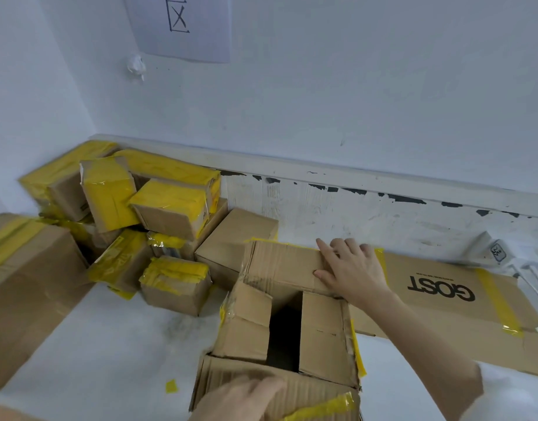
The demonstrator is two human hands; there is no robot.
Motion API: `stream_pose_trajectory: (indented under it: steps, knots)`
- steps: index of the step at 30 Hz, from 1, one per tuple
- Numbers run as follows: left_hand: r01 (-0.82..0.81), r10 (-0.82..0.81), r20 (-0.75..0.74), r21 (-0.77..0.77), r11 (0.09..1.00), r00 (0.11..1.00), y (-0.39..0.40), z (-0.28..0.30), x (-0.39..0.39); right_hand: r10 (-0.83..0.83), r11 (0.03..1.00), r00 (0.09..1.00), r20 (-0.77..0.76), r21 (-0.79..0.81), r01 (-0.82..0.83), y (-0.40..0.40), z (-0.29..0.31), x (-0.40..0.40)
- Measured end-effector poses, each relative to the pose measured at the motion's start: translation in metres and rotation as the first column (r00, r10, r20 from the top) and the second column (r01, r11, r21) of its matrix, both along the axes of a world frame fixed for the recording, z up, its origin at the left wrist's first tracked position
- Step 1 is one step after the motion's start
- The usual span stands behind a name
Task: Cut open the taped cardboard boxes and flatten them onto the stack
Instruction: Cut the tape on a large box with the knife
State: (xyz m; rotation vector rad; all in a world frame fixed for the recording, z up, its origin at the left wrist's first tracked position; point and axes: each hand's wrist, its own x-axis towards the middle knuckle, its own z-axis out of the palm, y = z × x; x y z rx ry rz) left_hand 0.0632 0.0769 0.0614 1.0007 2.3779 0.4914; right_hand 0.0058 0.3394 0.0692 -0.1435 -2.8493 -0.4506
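Right hand (351, 268) flat on open box (320, 329) far flap; left hand (243, 396) on near flap.

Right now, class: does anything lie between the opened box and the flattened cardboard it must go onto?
Nothing visible. The opened box sits right against the flattened cardboard, and both hands already rest on its flaps.

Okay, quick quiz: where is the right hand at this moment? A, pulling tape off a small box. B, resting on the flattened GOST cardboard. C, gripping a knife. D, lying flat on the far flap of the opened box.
D: the right hand lies with fingers spread on the far flap of the opened box, holding no tool.
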Motion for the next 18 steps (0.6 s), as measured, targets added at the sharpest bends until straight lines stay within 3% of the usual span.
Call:
stream_pose_trajectory:
  steps: [1,2,3,5,9,11,13,14,15,18]
  knots:
    - [0.1,-0.083,-0.249,0.057,0.993,0.965,-0.005,0.001,-0.006,0.03,1.0,0.999,-0.033,0.002,-0.03,-0.001,-0.005,0.002]
    - [0.178,-0.175,-0.352,-0.024,0.984,0.92,-0.004,0.006,-0.008,0.061,0.998,0.997,-0.055,0.009,-0.061,-0.002,-0.013,0.001]
    - [0.188,-0.213,-0.426,-0.1,0.977,0.879,-0.004,0.003,-0.009,0.079,0.997,0.995,-0.068,0.002,-0.079,-0.005,-0.016,0.002]
    - [0.189,-0.214,-0.499,-0.101,0.977,0.84,0.001,-0.001,-0.018,0.081,0.994,0.996,-0.029,-0.073,-0.082,-0.013,-0.018,0.002]
    - [0.313,-0.455,-0.507,-0.344,0.885,0.732,0.011,-0.011,-0.035,0.059,0.932,0.965,0.254,-0.361,0.038,-0.011,-0.027,0.005]
    - [0.343,-0.51,-0.473,-0.397,0.852,0.719,0.015,-0.007,-0.036,0.041,0.944,0.96,0.277,-0.327,0.054,-0.01,-0.029,0.004]
    - [0.384,-0.584,-0.508,-0.449,0.807,0.633,0.012,-0.013,-0.043,0.042,0.951,0.959,0.28,-0.306,0.048,-0.013,-0.026,0.004]
    - [0.388,-0.613,-0.474,-0.492,0.78,0.632,0.011,-0.009,-0.044,0.083,0.948,0.956,0.281,-0.319,0.011,-0.014,-0.023,0.006]
    - [0.349,-0.572,-0.486,-0.476,0.807,0.66,0.012,-0.006,-0.046,0.156,0.939,0.945,0.288,-0.341,-0.051,-0.015,-0.018,0.008]
    - [0.304,-0.583,-0.568,-0.513,0.803,0.58,0.018,0.002,-0.052,0.358,0.92,0.839,0.41,-0.31,-0.241,-0.024,0.0,0.023]
